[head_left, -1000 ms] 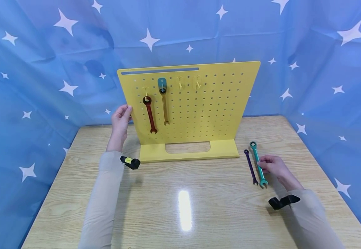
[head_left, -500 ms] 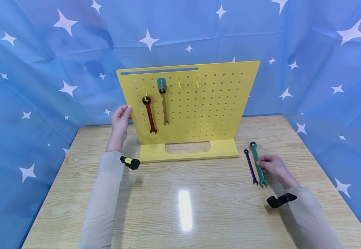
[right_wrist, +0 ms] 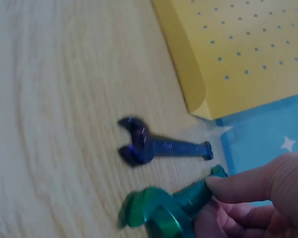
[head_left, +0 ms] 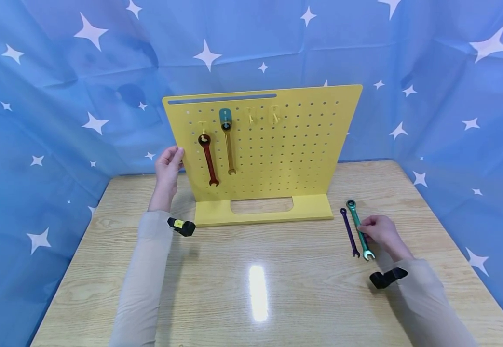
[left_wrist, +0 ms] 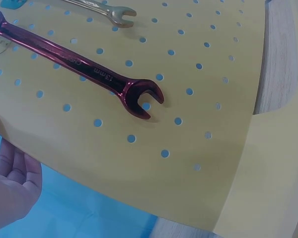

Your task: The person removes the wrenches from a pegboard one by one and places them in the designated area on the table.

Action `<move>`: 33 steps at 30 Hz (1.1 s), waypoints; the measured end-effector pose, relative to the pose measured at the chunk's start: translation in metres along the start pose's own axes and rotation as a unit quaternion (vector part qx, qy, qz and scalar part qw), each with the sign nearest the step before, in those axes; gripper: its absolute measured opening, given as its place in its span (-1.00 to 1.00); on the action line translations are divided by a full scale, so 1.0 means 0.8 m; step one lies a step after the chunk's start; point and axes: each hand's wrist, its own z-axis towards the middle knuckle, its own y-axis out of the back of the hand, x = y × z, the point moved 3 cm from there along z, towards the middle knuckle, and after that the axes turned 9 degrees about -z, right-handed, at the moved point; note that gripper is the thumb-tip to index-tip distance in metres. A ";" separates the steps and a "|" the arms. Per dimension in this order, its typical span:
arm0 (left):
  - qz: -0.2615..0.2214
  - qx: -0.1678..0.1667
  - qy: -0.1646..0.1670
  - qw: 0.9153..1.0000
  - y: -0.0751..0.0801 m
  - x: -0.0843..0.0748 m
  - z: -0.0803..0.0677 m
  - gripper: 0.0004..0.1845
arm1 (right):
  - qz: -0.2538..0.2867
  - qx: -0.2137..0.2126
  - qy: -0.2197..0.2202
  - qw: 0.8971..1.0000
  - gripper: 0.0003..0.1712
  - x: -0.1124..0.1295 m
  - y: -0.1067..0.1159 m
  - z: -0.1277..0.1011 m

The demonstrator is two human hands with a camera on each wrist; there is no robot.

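Note:
My left hand (head_left: pixel 169 163) grips the left edge of a yellow pegboard (head_left: pixel 294 159), thumb in front and fingers behind. A red wrench (head_left: pixel 209 161) and, right of it, a gold wrench (head_left: pixel 230 152) hang from hooks on the board. At the right, my right hand (head_left: pixel 380 232) pinches the shank of a green wrench (head_left: pixel 360 229) between thumb and fingers; in the right wrist view its open-end head (right_wrist: pixel 164 210) tips toward the camera. Close beside it, a smaller purple wrench (head_left: pixel 349 232) lies on the table, apart from the hand.
Two yellow hooks (head_left: pixel 251 117) sit right of the hanging wrenches. A teal hook plate (head_left: pixel 225 115) carries the gold one. The board stands on a yellow base (head_left: pixel 312 208) on a wooden table (head_left: pixel 216 284). A blue star-patterned curtain (head_left: pixel 251 29) hangs behind.
The green wrench has shifted and turned slightly in my right hand, and the right wrist has moved a little to the left. My left hand keeps its place on the board.

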 end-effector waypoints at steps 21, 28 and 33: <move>0.002 -0.005 -0.004 1.000 0.001 -0.001 0.000 -0.91 | 0.021 -0.087 0.036 0.995 -0.59 0.025 0.007 -0.001; 0.009 -0.006 -0.004 1.000 0.000 -0.001 -0.001 -0.94 | 0.069 -0.083 0.054 0.993 -0.56 0.049 0.004 -0.002; 0.009 -0.003 -0.003 1.000 -0.001 -0.001 -0.001 -0.92 | 0.109 -0.068 0.074 0.989 -0.52 0.065 0.001 -0.001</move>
